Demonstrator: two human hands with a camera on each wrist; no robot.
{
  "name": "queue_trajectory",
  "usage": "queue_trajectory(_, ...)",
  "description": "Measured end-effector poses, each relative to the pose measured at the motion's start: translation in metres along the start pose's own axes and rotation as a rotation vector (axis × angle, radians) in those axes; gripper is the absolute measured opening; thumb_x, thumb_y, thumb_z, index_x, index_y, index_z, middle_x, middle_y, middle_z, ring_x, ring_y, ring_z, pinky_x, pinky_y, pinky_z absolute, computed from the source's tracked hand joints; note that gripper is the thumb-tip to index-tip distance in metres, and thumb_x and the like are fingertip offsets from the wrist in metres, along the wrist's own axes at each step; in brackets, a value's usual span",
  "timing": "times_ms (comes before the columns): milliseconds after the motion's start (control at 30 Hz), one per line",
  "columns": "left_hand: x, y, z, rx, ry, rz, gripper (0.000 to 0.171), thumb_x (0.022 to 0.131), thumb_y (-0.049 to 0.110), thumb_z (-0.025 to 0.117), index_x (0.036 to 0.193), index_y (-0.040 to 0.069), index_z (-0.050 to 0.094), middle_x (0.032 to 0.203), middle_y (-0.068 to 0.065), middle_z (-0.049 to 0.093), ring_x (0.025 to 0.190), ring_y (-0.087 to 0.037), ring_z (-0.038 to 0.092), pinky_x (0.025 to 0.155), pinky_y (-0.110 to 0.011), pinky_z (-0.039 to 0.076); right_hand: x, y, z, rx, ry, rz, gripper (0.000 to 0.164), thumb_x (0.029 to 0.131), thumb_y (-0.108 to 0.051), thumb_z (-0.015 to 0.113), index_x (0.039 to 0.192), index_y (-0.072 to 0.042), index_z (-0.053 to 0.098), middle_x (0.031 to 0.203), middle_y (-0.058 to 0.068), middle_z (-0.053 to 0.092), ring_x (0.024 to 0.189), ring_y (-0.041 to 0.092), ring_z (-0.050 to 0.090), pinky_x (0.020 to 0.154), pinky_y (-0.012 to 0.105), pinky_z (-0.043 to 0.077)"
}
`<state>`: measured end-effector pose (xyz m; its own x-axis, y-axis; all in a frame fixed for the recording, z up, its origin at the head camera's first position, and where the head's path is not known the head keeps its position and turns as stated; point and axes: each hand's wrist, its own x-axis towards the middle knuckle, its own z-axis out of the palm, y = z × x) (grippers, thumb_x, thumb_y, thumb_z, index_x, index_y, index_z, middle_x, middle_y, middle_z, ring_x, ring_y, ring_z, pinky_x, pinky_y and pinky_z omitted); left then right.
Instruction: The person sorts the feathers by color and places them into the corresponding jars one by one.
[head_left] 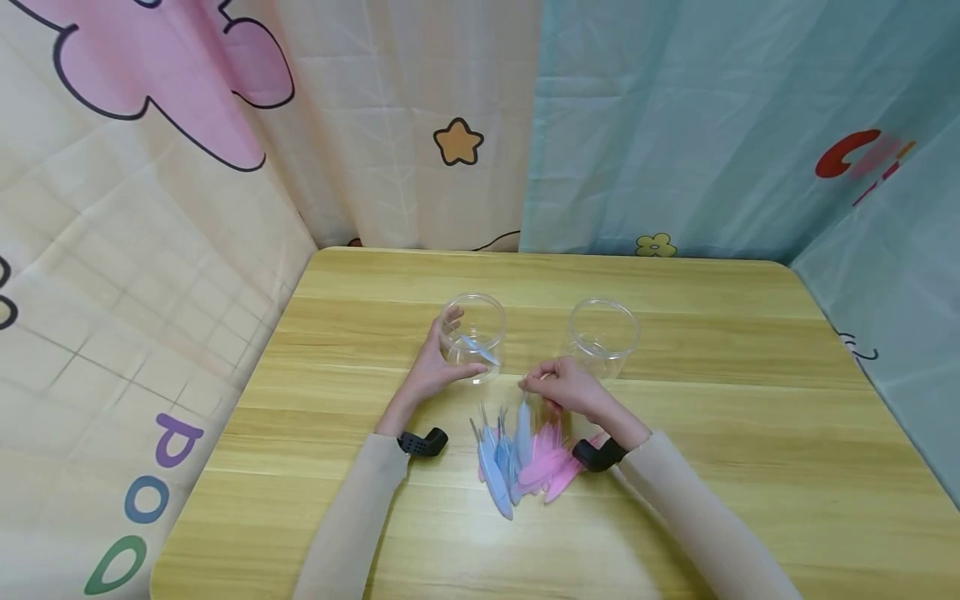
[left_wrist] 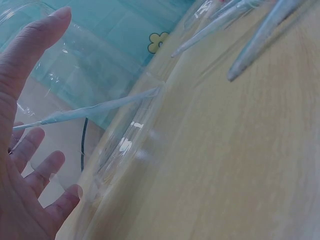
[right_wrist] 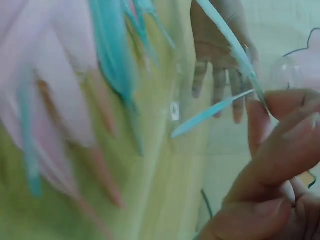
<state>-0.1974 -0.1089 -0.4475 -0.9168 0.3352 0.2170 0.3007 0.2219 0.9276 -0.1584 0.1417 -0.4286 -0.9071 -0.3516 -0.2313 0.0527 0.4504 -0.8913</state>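
My left hand (head_left: 431, 368) holds a clear plastic cup (head_left: 497, 333) from its left side, thumb in front and fingers spread round the back. One light blue feather (head_left: 480, 350) leans inside that cup; the left wrist view shows the same feather (left_wrist: 100, 109) slanting through it. With thumb and fingertips, my right hand (head_left: 576, 392) pinches another light blue feather (head_left: 523, 433) by its quill, vane hanging downward over the pile. Below the hands lie several blue feathers (head_left: 492, 479) on the left and pink feathers (head_left: 543, 468) on the right, overlapping in the middle.
A second clear cup (head_left: 632, 333) stands to the right, just beyond my right hand. Everything rests on a wooden table (head_left: 750, 400) with rounded back corners. Printed curtains (head_left: 420, 200) hang close behind it and along both sides.
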Motion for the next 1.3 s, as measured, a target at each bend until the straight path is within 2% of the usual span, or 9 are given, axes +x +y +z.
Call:
queue_trajectory(100, 0.000, 0.001, 0.000, 0.002, -0.002, -0.003, 0.101, 0.072, 0.012, 0.084, 0.149, 0.005, 0.018, 0.149, -0.018, 0.028, 0.135, -0.036, 0.027, 0.105, -0.054, 0.025, 0.001, -0.014, -0.001, 0.014, 0.075, -0.056, 0.028, 0.088, -0.028, 0.068, 0.090, 0.000, 0.067, 0.047, -0.001, 0.040, 0.041, 0.012, 0.037, 0.039, 0.023, 0.027)
queue_trajectory(267, 0.001, -0.003, 0.000, -0.009, -0.015, -0.007, 0.101, 0.073, 0.014, 0.083, 0.149, 0.005, 0.017, 0.150, -0.018, 0.027, 0.135, -0.035, 0.026, 0.105, -0.053, 0.026, 0.002, -0.042, -0.008, 0.037, 0.222, -0.186, 0.023, 0.089, -0.026, 0.068, 0.090, -0.003, 0.069, 0.047, 0.000, 0.040, 0.038, 0.011, 0.036, 0.037, 0.024, 0.026)
queue_trajectory(367, 0.004, -0.016, 0.002, -0.018, -0.009, -0.010, 0.103, 0.072, 0.015, 0.084, 0.150, 0.008, 0.016, 0.151, -0.014, 0.027, 0.136, -0.033, 0.026, 0.105, -0.054, 0.025, 0.002, -0.061, -0.015, 0.082, 0.281, -0.255, 0.024, 0.089, -0.025, 0.068, 0.093, -0.001, 0.069, 0.047, 0.001, 0.040, 0.038, 0.012, 0.035, 0.038, 0.025, 0.028)
queue_trajectory(500, 0.008, -0.036, 0.006, -0.030, 0.001, -0.018, 0.106, 0.071, 0.018, 0.086, 0.151, 0.017, 0.017, 0.151, -0.005, 0.028, 0.136, -0.027, 0.026, 0.106, -0.051, 0.026, 0.004, -0.081, -0.022, 0.142, 0.368, -0.295, 0.025, 0.088, -0.025, 0.069, 0.096, -0.001, 0.068, 0.047, 0.000, 0.038, 0.038, 0.012, 0.035, 0.039, 0.026, 0.029)
queue_trajectory(633, 0.008, -0.040, 0.009, -0.045, 0.004, -0.018, 0.105, 0.069, 0.022, 0.087, 0.150, 0.019, 0.020, 0.150, -0.001, 0.030, 0.134, -0.023, 0.029, 0.105, -0.048, 0.028, 0.009, -0.092, -0.024, 0.179, 0.450, -0.328, 0.024, 0.088, -0.025, 0.069, 0.097, -0.003, 0.068, 0.047, 0.001, 0.037, 0.038, 0.013, 0.035, 0.038, 0.025, 0.027)
queue_trajectory(833, 0.006, -0.034, 0.007, -0.042, 0.002, -0.016, 0.104, 0.070, 0.019, 0.086, 0.150, 0.014, 0.019, 0.150, -0.005, 0.030, 0.135, -0.025, 0.028, 0.105, -0.050, 0.027, 0.024, -0.096, -0.016, 0.123, 0.529, -0.477, 0.021, 0.088, -0.026, 0.070, 0.091, -0.005, 0.070, 0.047, 0.005, 0.039, 0.039, 0.015, 0.034, 0.039, 0.025, 0.025)
queue_trajectory(1000, 0.001, -0.010, 0.003, -0.036, -0.013, -0.016, 0.101, 0.073, 0.014, 0.084, 0.149, 0.006, 0.018, 0.150, -0.016, 0.028, 0.135, -0.034, 0.026, 0.105, -0.054, 0.026, 0.033, -0.095, -0.008, 0.090, 0.568, -0.551, 0.019, 0.088, -0.023, 0.070, 0.089, -0.004, 0.070, 0.046, 0.005, 0.039, 0.039, 0.015, 0.033, 0.040, 0.025, 0.024)
queue_trajectory(1167, -0.002, 0.003, 0.001, -0.021, -0.011, -0.024, 0.100, 0.073, 0.012, 0.083, 0.149, 0.004, 0.018, 0.150, -0.017, 0.028, 0.135, -0.035, 0.027, 0.105, -0.053, 0.026, 0.039, -0.097, -0.006, 0.094, 0.600, -0.562, 0.018, 0.087, -0.023, 0.070, 0.087, -0.005, 0.070, 0.046, 0.005, 0.039, 0.039, 0.015, 0.033, 0.039, 0.025, 0.024)
queue_trajectory(1300, -0.002, 0.003, 0.000, -0.020, -0.007, -0.014, 0.099, 0.074, 0.012, 0.083, 0.148, 0.004, 0.018, 0.149, -0.018, 0.028, 0.135, -0.035, 0.027, 0.105, -0.053, 0.027, 0.041, -0.096, -0.006, 0.011, 0.549, -0.508, 0.018, 0.087, -0.023, 0.070, 0.087, -0.006, 0.072, 0.045, 0.003, 0.040, 0.038, 0.012, 0.032, 0.038, 0.025, 0.022)
